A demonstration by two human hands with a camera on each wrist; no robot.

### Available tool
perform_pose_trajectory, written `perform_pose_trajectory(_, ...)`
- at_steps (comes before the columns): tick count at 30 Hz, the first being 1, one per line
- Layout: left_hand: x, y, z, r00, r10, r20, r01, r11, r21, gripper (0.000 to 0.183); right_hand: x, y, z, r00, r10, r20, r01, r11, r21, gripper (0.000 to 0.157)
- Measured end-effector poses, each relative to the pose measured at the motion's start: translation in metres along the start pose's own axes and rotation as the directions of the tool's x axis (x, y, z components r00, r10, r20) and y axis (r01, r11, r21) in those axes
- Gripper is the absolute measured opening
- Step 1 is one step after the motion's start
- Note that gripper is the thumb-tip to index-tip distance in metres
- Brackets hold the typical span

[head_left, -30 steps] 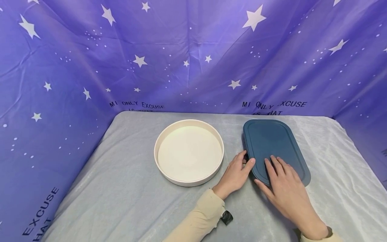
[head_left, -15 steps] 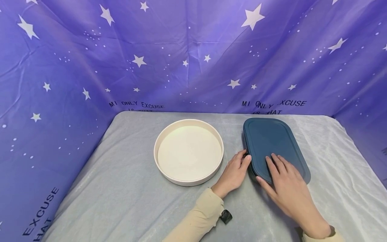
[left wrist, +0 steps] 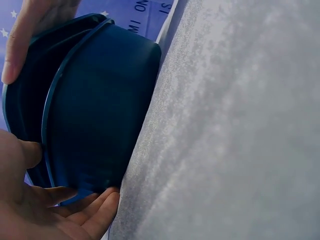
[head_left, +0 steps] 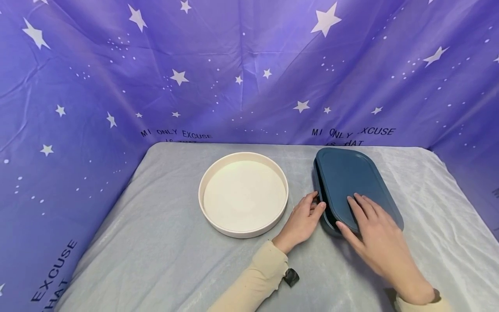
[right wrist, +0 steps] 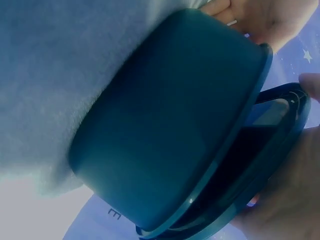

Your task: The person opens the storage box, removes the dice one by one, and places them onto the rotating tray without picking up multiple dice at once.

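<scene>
The right hand (head_left: 383, 245) grips the smooth dark-blue oblong lid (head_left: 351, 180), tipped up at the left over its deep matching box (left wrist: 102, 107), which points away long-ways on gray cloth (head_left: 163, 260), and the left hand (head_left: 299, 225) loosely touches the box's left side.

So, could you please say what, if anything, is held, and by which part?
The right hand holds the blue lid by its near end; the left hand touches the box beneath.

"MI ONLY EXCUSE", repeated, on purple curtain (head_left: 218, 43)
</scene>
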State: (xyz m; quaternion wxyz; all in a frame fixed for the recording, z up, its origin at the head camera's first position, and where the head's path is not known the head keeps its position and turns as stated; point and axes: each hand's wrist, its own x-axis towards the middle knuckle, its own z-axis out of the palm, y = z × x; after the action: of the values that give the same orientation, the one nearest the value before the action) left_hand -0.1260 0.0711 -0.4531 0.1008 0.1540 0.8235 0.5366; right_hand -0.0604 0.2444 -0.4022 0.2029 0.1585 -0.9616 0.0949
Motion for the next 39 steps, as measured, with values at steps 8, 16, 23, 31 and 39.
perform_pose_trajectory(8,0.0,0.0,0.0,1.0,0.008,-0.001,-0.008,1.0,0.008,0.054,0.002,0.004,-0.009,0.999,0.024,-0.036,-0.022,0.998,0.056,0.064)
perform_pose_trajectory(16,0.001,-0.001,-0.001,1.0,0.017,0.002,-0.017,1.0,0.011,0.054,0.0,0.007,-0.016,0.995,0.083,-0.052,-0.076,0.99,0.117,0.061)
perform_pose_trajectory(23,0.001,-0.002,-0.002,1.0,0.031,-0.001,-0.031,1.0,0.002,0.054,-0.004,0.012,-0.018,0.987,0.143,-0.067,-0.125,0.968,0.216,0.056)
perform_pose_trajectory(31,0.0,-0.002,-0.002,1.0,0.023,0.013,-0.023,1.0,-0.006,0.056,-0.009,0.021,-0.021,0.978,0.194,-0.077,-0.161,0.936,0.313,0.051)
perform_pose_trajectory(39,-0.001,-0.003,-0.002,1.0,0.013,0.016,-0.012,1.0,-0.012,0.056,-0.011,0.029,-0.024,0.967,0.232,-0.104,-0.168,0.892,0.42,0.047)
